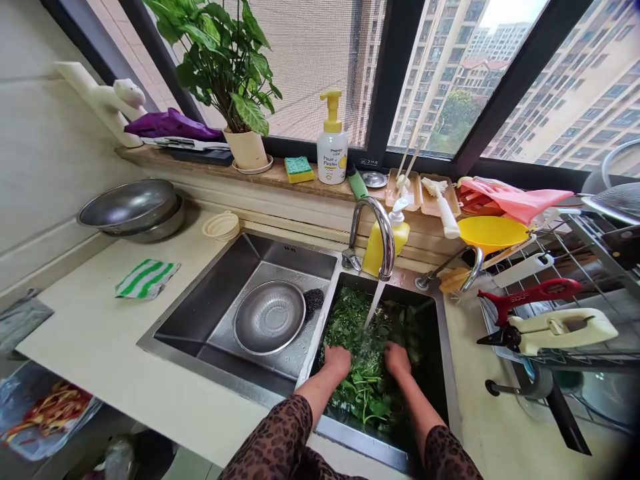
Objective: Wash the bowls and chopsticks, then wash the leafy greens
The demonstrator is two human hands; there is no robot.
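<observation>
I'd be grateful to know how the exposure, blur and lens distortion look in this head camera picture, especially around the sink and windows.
In the head view, the sky is blown out, the wide-angle lens bows the window frames, the water stream looks soft, and the right sink basin falls dark around the leafy greens.

Your counter (100, 347) carries stacked steel bowls (131, 210), a small cream dish (221, 226) and a green-striped cloth (147, 279) beside your sink (210, 280). Along the window ledge (280, 177) stand a potted plant (245, 150), a soap bottle (332, 147) and a sponge (299, 169).
</observation>
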